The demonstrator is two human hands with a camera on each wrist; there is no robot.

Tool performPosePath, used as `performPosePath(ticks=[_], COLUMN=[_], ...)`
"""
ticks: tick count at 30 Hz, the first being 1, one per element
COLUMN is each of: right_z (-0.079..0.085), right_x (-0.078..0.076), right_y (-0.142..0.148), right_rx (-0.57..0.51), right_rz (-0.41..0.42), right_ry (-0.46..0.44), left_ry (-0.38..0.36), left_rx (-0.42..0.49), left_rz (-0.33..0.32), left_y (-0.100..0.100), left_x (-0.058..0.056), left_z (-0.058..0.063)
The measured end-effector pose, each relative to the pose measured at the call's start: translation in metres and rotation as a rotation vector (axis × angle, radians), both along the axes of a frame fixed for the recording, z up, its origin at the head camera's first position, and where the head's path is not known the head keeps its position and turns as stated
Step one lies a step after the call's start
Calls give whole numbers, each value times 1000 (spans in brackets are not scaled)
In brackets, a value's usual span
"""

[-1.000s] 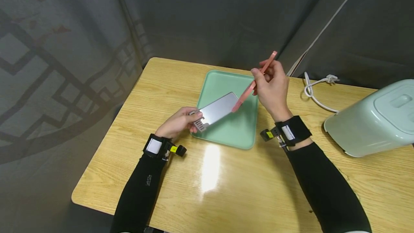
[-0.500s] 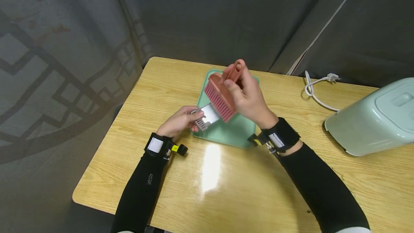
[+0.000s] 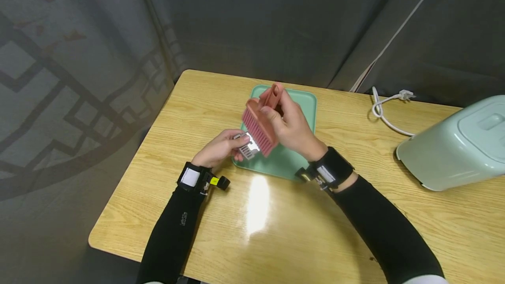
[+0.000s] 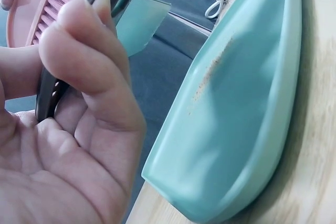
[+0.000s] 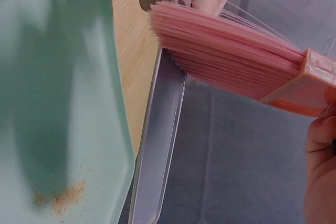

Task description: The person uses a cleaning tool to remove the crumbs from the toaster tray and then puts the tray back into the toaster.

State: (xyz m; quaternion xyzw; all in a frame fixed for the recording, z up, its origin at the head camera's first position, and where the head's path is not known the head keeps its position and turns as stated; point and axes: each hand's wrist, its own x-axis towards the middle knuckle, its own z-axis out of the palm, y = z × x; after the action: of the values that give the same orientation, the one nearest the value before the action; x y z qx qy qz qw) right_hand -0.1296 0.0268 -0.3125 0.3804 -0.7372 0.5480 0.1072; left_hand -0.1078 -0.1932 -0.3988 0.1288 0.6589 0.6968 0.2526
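Note:
My left hand (image 3: 218, 147) pinches the slotted end of a shallow metal crumb tray (image 3: 247, 150), thumb on top. In my right hand (image 3: 293, 124) is a pink brush (image 3: 261, 122), gripped by its short handle. Its bristles (image 5: 226, 51) lie across the crumb tray close to the left fingers, covering most of it in the head view. Both are held above a mint-green tray (image 3: 305, 100). A small patch of brown crumbs (image 5: 68, 198) lies on that green tray.
At the right of the wooden table (image 3: 189, 113) stands a pale green toaster (image 3: 446, 152) with a lid on top. Its white cord and plug (image 3: 404, 95) lie behind it, near the dark curtain (image 3: 252, 25) at the table's back edge.
The right hand has turned the brush and moved it left and down along the crumb tray, from its far end to the slotted end. The left hand has barely moved.

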Motion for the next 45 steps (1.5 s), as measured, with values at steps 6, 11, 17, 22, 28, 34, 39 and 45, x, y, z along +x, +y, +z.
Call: performPosePath(ticks=[6, 11, 17, 22, 28, 34, 39, 45], right_z=[-2, -3, -3, -4, -5, -8, -10, -11], right_x=[-3, -5, -8, -12, -19, -27, -33, -38], right_y=[4, 8, 15, 21, 31, 43, 52, 59], right_rx=[16, 18, 12, 7, -1, 0, -1, 0], right_rz=[-37, -54, -70, -74, -111, -166, -224, -275], right_ry=[16, 37, 29, 2, -27, -31, -51, -56], left_ry=[-1, -4, -2, -9, -11, -12, -21, -22], left_rx=[-11, -8, -9, -16, -9, -7, -9, -16], left_rz=[6, 8, 13, 15, 10, 11, 13, 17], left_y=[-1, -2, -2, -3, -4, -4, -4, -3], left_x=[0, 0, 1, 2, 2, 2, 2, 1], left_z=[-2, -3, -2, -1, -1, -1, -1, 1])
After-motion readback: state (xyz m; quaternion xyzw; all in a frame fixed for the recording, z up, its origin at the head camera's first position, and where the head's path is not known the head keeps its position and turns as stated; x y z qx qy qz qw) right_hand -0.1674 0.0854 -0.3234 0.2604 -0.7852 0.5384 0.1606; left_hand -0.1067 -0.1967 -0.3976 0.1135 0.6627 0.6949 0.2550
